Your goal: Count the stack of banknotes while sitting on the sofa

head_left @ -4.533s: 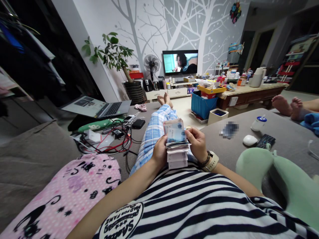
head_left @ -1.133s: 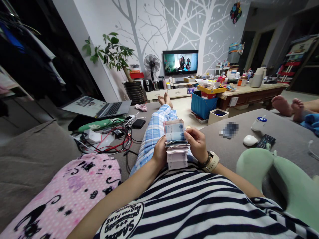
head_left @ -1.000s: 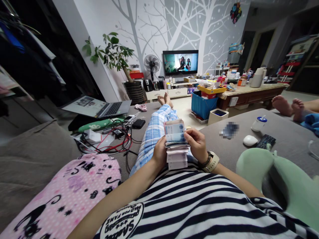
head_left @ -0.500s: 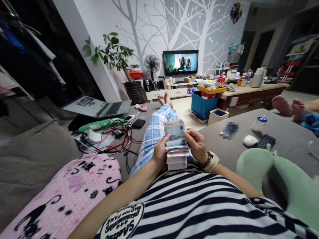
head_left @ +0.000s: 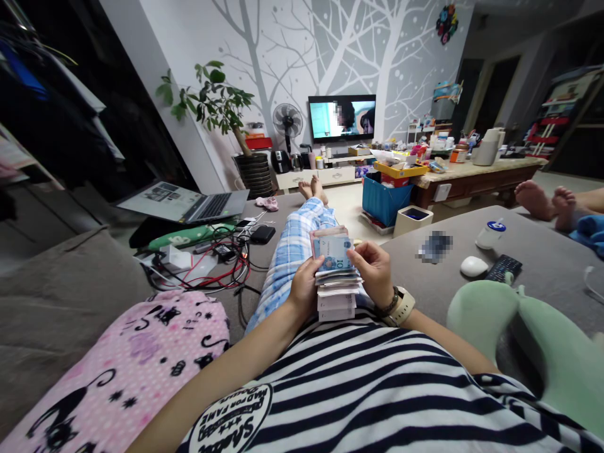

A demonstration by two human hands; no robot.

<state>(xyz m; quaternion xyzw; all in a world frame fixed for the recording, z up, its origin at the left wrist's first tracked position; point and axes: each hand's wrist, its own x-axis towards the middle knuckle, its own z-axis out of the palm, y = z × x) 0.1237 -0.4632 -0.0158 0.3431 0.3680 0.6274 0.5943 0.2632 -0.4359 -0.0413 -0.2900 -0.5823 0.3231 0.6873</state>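
Note:
A stack of banknotes (head_left: 336, 290) is bent over above my lap, with its lower ends hanging in staggered layers. On top faces a blue note (head_left: 334, 253) marked 10, and a pinkish note edge shows behind it. My left hand (head_left: 304, 283) grips the stack from the left side, its thumb lying on the blue note. At the right edge, my right hand (head_left: 372, 269) pinches the blue note between thumb and fingers. A pale watch and a dark bracelet are on my right wrist. The fingers behind the notes are hidden.
My legs in checked trousers (head_left: 302, 229) stretch forward on the grey sofa. To the left lie tangled cables (head_left: 226, 258) and a laptop (head_left: 189, 204). On the right are a white mouse (head_left: 474, 267), a jar (head_left: 491, 235) and a green neck pillow (head_left: 486, 308). Another person's feet (head_left: 547, 204) rest farther right.
The top blue note now lies slightly lower and more tilted, with its 10 showing more clearly. My right hand has shifted a little with it. The television picture is different.

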